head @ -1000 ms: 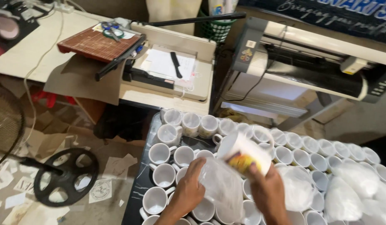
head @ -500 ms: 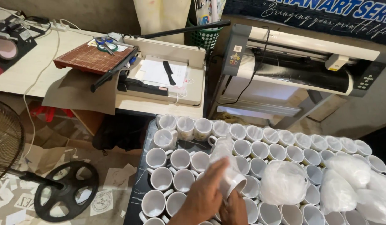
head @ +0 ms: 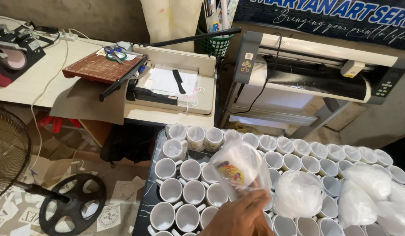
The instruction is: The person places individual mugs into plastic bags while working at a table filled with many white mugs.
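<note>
Partway through, by the look of it: several bagged mugs (head: 298,194) already set down just right of the hands, many bare white mugs (head: 183,192) left uncovered to the left and beyond. One hand (head: 241,216) visible low in the frame, closed around the neck of a clear plastic bag (head: 255,172); which hand cannot be told, and the other hidden or out of view. Inside the bag, held tilted just above the hand, a white printed mug (head: 235,170) with a small yellow and red picture on its side, film wrinkled and loose around it. Farther off, beyond the rows, a paper cutter (head: 176,85) on a desk (head: 32,81).
</note>
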